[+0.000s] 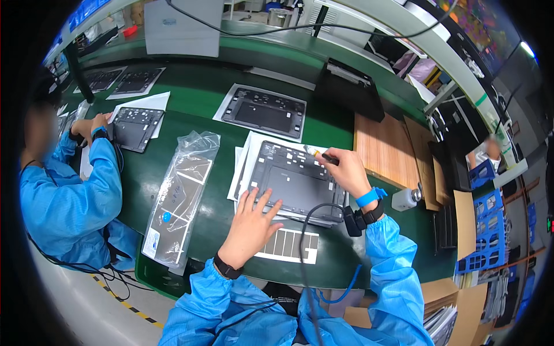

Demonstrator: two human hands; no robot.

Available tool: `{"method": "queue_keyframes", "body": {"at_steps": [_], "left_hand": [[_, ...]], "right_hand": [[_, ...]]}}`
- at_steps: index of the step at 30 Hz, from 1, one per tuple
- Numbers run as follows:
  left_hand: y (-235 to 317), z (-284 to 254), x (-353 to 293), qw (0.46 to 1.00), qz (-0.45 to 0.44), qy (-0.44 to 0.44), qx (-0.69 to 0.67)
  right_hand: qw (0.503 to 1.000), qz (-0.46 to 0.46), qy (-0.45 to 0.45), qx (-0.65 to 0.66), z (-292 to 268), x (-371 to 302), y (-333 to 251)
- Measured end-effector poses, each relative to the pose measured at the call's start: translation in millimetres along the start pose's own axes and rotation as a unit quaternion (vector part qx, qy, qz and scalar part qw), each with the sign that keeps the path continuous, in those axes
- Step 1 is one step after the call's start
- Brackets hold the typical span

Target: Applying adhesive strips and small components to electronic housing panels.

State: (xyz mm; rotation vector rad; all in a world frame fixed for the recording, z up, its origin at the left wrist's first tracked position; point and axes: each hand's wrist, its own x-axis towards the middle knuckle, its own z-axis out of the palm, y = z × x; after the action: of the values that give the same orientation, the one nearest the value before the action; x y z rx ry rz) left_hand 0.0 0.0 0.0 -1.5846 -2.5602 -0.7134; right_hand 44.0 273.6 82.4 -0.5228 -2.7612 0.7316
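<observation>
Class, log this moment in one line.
left hand: on dark panel | right hand: holding small tool over panel | panel: atop white sheets

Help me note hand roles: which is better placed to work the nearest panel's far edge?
Likely the right hand, holding a small tool near that edge; the left hand is at the panel's near side.

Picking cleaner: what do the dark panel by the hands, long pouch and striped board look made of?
Panel: matte grey, metal or plastic; dull, glare-free surface fits both.
Pouch: likely glossy clear plastic film; wrinkles, glare.
Board: satin-looking wood or laminate; striped grain.
</observation>
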Motion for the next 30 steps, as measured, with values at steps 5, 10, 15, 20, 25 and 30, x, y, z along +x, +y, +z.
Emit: {"method": "queue_keyframes", "body": {"at_steps": [5,10,15,20,25,30], "left_hand": [[-4,-5,2,0.999,0.009,0.02,-0.027],[-6,-2,0,0.999,0.002,0.024,-0.026],[-6,3,1,1.0,0.0,0.015,0.0],[-7,0,2,1.0,-0.002,0.009,-0.006],[-8,-3,1,1.0,-0.008,0.001,-0.001],[-7,-2,3,1.0,-0.004,-0.001,-0.015]], "right_hand": [[0.995,-0.099,0.023,-0.015,25,23,4],[0.995,-0.092,0.032,-0.024,37,32,-5],[0.986,-0.147,0.036,-0.076,50,35,-2],[0.975,-0.194,0.063,-0.091,54,34,-2],[0.971,-0.211,0.058,-0.101,50,34,3],[0.968,-0.215,0.072,-0.106,50,34,10]]}}
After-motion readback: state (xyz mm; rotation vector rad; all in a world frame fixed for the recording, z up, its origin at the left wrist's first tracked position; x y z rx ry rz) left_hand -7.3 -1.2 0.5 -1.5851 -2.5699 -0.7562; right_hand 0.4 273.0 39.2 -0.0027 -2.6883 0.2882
